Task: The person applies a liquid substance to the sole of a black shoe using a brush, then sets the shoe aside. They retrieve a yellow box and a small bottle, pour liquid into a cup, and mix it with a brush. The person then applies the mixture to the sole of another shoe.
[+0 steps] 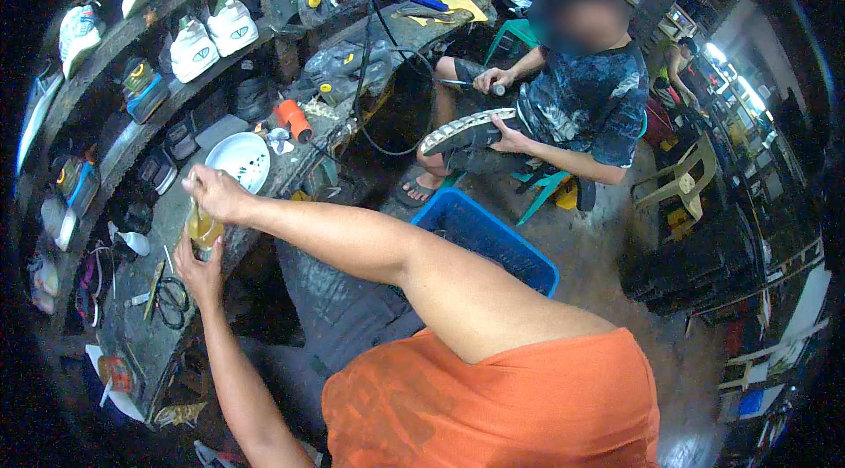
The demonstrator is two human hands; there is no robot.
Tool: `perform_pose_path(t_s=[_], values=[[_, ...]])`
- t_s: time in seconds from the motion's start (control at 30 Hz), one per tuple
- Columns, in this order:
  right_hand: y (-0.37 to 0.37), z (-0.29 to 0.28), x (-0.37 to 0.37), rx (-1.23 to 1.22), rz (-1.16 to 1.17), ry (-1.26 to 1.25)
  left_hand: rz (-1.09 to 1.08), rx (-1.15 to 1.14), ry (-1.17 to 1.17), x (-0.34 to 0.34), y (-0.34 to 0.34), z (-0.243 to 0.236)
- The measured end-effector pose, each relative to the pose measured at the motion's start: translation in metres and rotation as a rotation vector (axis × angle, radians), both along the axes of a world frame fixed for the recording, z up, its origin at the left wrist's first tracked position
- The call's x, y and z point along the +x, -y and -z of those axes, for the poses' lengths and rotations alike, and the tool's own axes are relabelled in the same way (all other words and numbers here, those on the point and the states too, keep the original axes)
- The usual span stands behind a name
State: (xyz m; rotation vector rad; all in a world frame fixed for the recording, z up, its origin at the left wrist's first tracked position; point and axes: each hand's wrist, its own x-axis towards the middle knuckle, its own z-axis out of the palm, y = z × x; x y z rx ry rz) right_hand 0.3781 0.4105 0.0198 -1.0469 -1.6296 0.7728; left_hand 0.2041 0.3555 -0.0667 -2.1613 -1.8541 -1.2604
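Note:
At the workbench's near left, my left hand (198,261) is wrapped round a small container of yellow substance (204,227). Over its mouth, my right hand (216,193) has its fingers closed on something thin and pale that I cannot make out clearly. Just behind them lies a white plate (233,151) with small dark bits on it. A pair of dark-handled scissors (169,296) and thin tools rest on the bench below my left hand.
Shelves (101,41) of shoes curve along the left. An orange tool (293,119) lies beyond the plate. A co-worker (568,107) sits ahead with a tool and a shoe sole (462,129). A blue crate (528,252) stands on the floor. Another person (671,72) bends at the right.

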Motion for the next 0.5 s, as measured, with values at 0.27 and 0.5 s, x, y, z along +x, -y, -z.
perform_pose_path(t_s=[0.27,0.5], values=[[-0.001,-0.016,0.000,-0.021,-0.020,0.059,-0.048,-0.020,-0.060,0.000,0.000,-0.001],[-0.008,-0.013,-0.005,-0.013,-0.080,0.285,-0.051,0.035,-0.107,-0.008,-0.007,0.013]])
